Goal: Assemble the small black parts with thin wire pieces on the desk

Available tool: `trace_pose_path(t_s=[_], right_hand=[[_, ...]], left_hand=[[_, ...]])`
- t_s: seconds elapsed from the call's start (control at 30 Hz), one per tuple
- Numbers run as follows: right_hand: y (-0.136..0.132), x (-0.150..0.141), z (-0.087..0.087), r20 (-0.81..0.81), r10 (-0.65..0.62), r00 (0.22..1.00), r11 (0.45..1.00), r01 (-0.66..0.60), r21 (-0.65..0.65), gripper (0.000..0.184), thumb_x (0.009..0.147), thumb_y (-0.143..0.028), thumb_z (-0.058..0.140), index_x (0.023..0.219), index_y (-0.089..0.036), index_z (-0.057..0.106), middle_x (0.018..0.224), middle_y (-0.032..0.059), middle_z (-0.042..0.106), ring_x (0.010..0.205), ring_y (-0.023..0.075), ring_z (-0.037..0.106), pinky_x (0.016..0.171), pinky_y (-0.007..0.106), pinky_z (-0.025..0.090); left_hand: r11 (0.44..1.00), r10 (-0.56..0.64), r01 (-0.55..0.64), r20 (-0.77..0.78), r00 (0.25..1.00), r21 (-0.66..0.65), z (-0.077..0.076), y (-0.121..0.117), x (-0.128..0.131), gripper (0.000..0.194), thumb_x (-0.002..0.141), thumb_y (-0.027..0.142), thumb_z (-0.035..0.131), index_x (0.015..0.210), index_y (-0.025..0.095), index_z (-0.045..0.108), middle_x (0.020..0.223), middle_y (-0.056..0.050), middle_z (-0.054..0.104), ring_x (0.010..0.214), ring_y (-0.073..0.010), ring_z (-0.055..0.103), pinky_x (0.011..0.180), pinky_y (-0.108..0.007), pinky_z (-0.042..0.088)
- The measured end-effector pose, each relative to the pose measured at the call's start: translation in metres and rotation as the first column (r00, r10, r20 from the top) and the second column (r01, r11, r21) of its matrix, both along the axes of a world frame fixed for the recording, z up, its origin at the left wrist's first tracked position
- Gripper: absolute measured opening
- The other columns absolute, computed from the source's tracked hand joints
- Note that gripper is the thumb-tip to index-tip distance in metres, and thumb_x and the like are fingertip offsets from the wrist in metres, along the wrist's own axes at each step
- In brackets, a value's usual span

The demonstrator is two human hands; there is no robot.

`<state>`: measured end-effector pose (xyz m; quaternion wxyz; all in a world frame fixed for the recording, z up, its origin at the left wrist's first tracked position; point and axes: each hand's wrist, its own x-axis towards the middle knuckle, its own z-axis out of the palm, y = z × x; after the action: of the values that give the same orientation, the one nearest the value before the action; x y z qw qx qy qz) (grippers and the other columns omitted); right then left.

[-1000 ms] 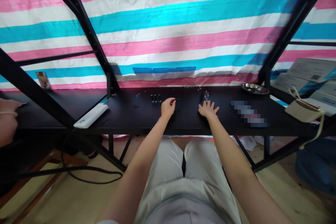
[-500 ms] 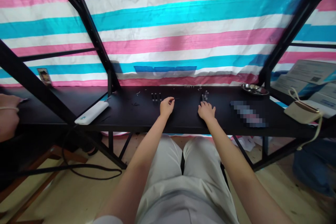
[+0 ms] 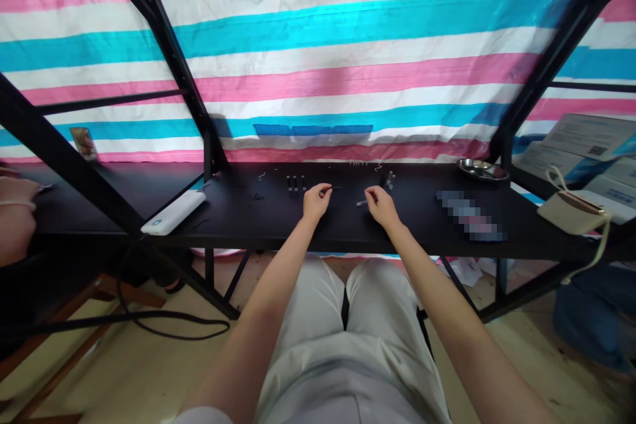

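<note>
My left hand point(image 3: 317, 201) is closed in a pinch over the black table point(image 3: 238, 218), gripping a thin dark stick-like piece point(image 3: 337, 187) that points right. My right hand point(image 3: 382, 207) pinches a small greyish tube-like piece point(image 3: 361, 203), whose end sticks out to the left. The two hands are apart. Just beyond my right hand lies a small group of dark and greyish cylinders point(image 3: 390, 181). Left of my left hand, several short dark cylinders with pale ends point(image 3: 296, 183) stand or lie in a row; which one I cannot tell.
Dark scraps point(image 3: 256, 197) and white bits point(image 3: 261, 176) lie on the left. A white oblong device point(image 3: 175, 213) sits by the left frame post. On the right are a metal dish point(image 3: 481, 170), a blurred-out object point(image 3: 470, 215) and a beige bag point(image 3: 571, 211). Another person's arm point(image 3: 14, 218) shows far left.
My right hand has left the group of cylinders and moved left, now with a greyish tube-like piece in its fingers. My left hand stays nearly where it was.
</note>
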<state>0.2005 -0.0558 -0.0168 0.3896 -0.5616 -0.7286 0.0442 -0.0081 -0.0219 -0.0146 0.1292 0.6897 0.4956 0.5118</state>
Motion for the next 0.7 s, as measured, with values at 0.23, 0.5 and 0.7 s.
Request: trace_pose_path(t_s=[0.23,0.5,0.7], right_hand=[[0.002,-0.004,-0.005,0.2,0.092,0.976,0.995,-0.084,-0.048,0.024,0.088,-0.024,0.039,0.098,-0.017,0.059,0.096,0.0092,0.057,0.092,0.0194,0.052,0.085,0.029,0.04],[0.008,-0.003,-0.01,0.217,0.152,0.964,0.988,-0.143,-0.053,0.017,0.085,-0.026,0.05,0.092,-0.016,0.062,0.094,0.0073,0.056,0.088,0.0179,0.051,0.082,0.028,0.041],[0.009,0.0,-0.012,0.132,0.194,0.972,0.981,-0.189,-0.051,0.022,0.08,-0.019,0.049,0.098,-0.015,0.06,0.099,0.007,0.054,0.079,0.015,0.053,0.08,0.029,0.043]], left_hand=[[0.999,-0.037,0.034,-0.136,0.99,-0.024,-0.005,0.003,0.003,0.019,0.077,0.022,0.058,0.092,0.018,0.069,0.077,-0.002,0.068,0.056,-0.0099,0.054,0.064,-0.023,0.046],[0.999,-0.021,0.017,-0.121,0.992,-0.038,-0.003,0.002,0.002,0.017,0.076,0.021,0.059,0.09,0.018,0.069,0.081,-0.001,0.069,0.053,-0.009,0.052,0.06,-0.023,0.044],[0.999,-0.021,0.017,-0.106,0.994,-0.044,-0.004,0.002,0.001,0.017,0.076,0.021,0.059,0.09,0.018,0.069,0.082,-0.002,0.069,0.053,-0.009,0.052,0.061,-0.023,0.044]])
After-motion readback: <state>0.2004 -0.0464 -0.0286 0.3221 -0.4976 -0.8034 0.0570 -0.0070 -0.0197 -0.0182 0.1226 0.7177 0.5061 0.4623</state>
